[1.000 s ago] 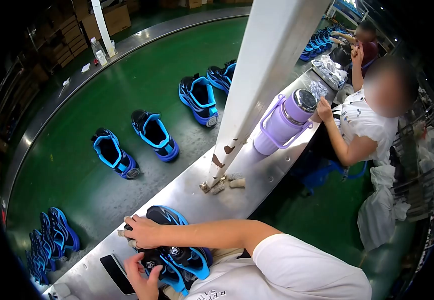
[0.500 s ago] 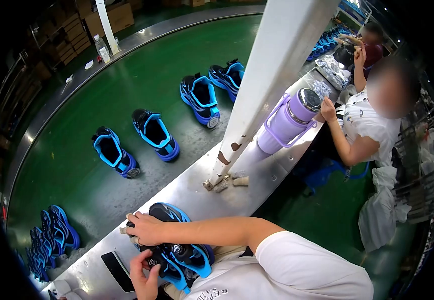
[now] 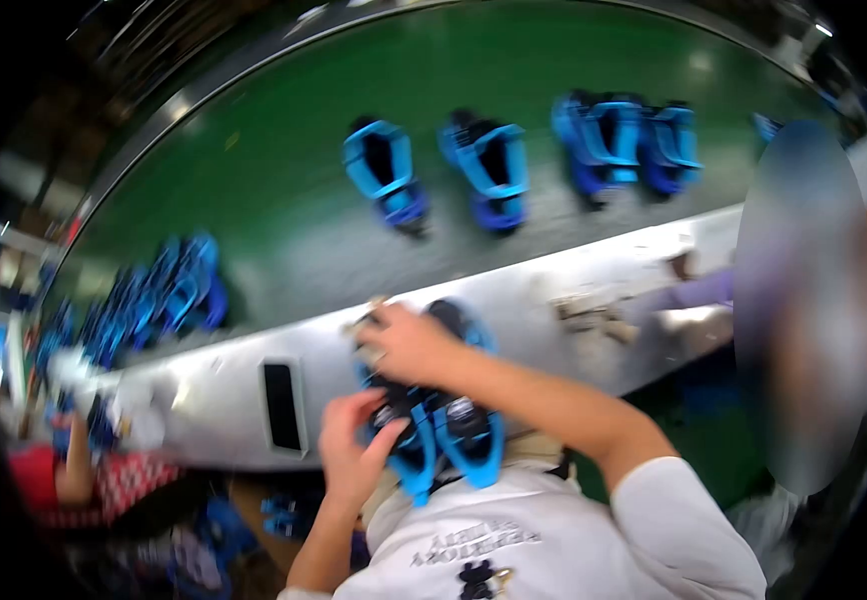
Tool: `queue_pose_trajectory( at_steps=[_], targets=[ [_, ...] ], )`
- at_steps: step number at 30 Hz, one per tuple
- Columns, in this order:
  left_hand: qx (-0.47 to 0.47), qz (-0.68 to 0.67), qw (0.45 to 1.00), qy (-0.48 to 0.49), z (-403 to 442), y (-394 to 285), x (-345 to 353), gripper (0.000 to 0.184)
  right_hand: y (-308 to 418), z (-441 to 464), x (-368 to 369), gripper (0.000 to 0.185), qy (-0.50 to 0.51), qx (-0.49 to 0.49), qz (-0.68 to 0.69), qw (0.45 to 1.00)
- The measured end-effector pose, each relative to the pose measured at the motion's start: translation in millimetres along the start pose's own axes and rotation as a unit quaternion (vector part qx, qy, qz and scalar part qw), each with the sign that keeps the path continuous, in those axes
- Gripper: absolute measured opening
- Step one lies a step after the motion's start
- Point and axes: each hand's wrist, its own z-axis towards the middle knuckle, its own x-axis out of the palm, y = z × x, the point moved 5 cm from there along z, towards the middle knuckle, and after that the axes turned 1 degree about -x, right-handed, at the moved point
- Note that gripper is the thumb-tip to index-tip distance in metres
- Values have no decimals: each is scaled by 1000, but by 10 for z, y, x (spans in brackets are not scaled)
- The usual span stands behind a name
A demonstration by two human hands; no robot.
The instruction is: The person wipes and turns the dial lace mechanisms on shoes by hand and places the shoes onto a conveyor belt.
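Note:
A pair of black and blue sneakers sits at the near edge of the metal ledge against my body, toes pointing away. My left hand (image 3: 351, 445) is closed on the left sneaker (image 3: 412, 440), fingers and thumb at its tongue. Over that shoe's toe, my right hand (image 3: 409, 343) is wrapped, with pale covers on some fingertips. Its palm and forearm hide much of the front of the shoe. Beside it stands the right sneaker (image 3: 470, 418), which has a round dial on its tongue; neither hand visibly grips it. The picture is blurred by motion.
A phone (image 3: 282, 405) lies on the metal ledge (image 3: 224, 400) to the left. Several sneakers stand on the green belt (image 3: 284, 150) beyond, with a cluster of shoes (image 3: 179, 285) at left. A co-worker's arm (image 3: 76, 460) shows at far left. A blurred post (image 3: 804, 300) rises at right.
My view has turned, so the ledge lies more level and more of the left side shows. Both hands stay on the left sneaker, with little change in their hold.

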Motion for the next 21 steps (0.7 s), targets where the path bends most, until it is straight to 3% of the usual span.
queue_pose_trajectory(
  at_steps=[2, 5, 8, 11, 14, 18, 21],
  targets=[
    [20, -127, 989, 68, 89, 71, 39, 52, -29, 60, -63, 44, 8, 2, -6, 1000],
    [8, -152, 981, 121, 169, 167, -28, 55, -32, 115, -66, 37, -20, -18, -28, 999],
    [77, 3, 997, 22, 12, 3, -86, 52, 53, 25, 0, 37, 15, 9, -15, 1000],
    [22, 33, 999, -30, -39, 89, -4, 46, 41, 18, -53, 39, 16, 11, -14, 1000],
    [44, -70, 996, 33, -5, 150, 35, 39, 47, 14, -88, 40, 18, 13, -8, 1000],
    [117, -73, 978, 159, 150, 183, 2, 34, 20, 9, -81, 39, 13, 9, -6, 1000],
    [57, -71, 994, 62, 47, 46, 22, 36, -10, -20, -77, 39, 18, 16, -13, 1000]
  ],
)
